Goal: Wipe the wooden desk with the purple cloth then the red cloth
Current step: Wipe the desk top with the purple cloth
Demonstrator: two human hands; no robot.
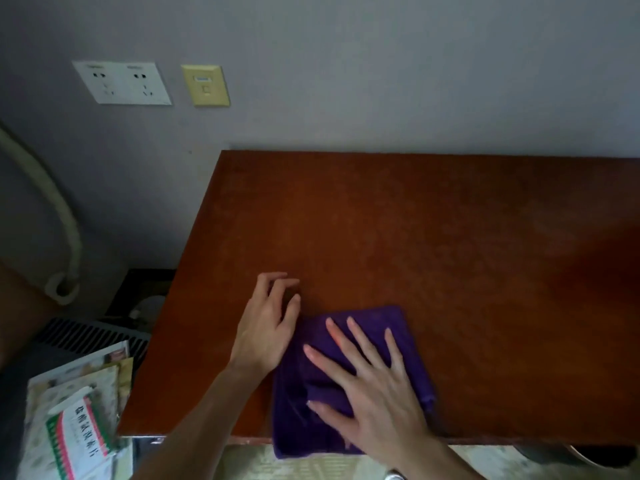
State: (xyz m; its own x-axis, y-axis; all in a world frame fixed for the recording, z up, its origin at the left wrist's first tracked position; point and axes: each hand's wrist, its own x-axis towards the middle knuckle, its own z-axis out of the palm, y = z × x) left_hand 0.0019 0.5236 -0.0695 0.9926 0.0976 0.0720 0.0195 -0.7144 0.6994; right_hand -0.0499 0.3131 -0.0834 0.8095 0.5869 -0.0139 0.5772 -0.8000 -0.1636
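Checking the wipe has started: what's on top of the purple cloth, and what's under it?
The right hand lies flat on the purple cloth, fingers spread. The left hand rests beside it on the wooden desk. Under the cloth is desk, hidden; its near edge overhangs.

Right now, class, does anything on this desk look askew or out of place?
Yes: the folded purple cloth sits crooked, its near end hanging over the wooden desk's front edge. The red cloth is not visible.

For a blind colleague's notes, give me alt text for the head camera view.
A right hand presses flat on a folded purple cloth at the near edge of a wooden desk, while the left hand rests beside it. Wall sockets sit behind.
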